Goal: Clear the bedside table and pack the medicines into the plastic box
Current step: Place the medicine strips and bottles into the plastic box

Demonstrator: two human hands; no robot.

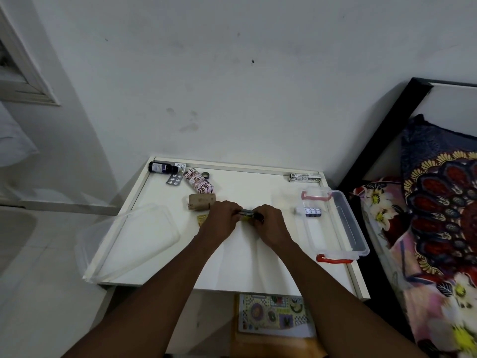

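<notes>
Left hand [222,218] and right hand [271,224] meet at mid-bench [232,267], fingers of both curled on one small pack [247,212]; its kind cannot be told. Plastic box [359,229] stands open at the bench's right edge with a blister strip [312,211] inside. Other medicines [198,180] lie rear left.

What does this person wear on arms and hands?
Nothing that shows. The left arm and right arm are sleeveless to the picture's edge, no watch or bracelet. The left hand and right hand are ungloved; rings are too small to tell.
</notes>
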